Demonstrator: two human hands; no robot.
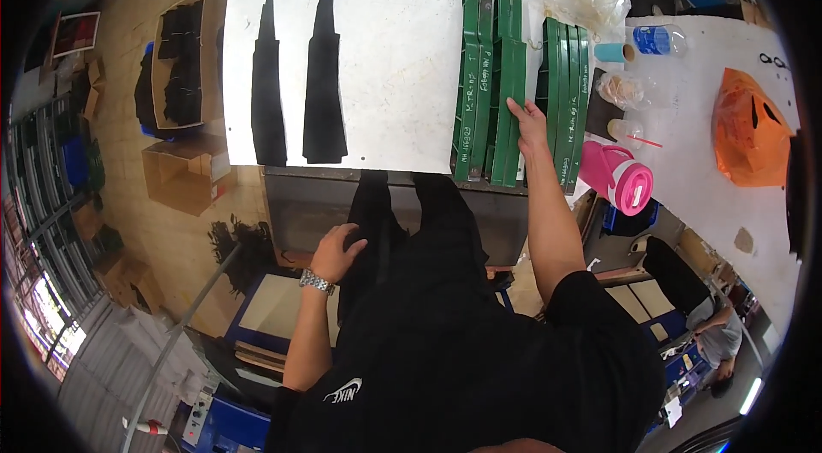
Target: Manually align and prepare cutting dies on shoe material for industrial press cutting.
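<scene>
While low by the thigh [377,235], left hand [336,254] loosely spread; right hand [530,126], arm [552,213] outstretched, on green strip [508,76], grip unclear.

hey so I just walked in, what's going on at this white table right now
A person at the white table has the right hand on the right edge of a long green piece, with other green pieces on either side. The left hand is near the thigh, apparently empty. Two black strips lie apart toward the table's left.

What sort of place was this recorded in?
Probably a workshop or factory: black pieces and green strips lie on a white table, and a cardboard box holds dark pieces.
</scene>
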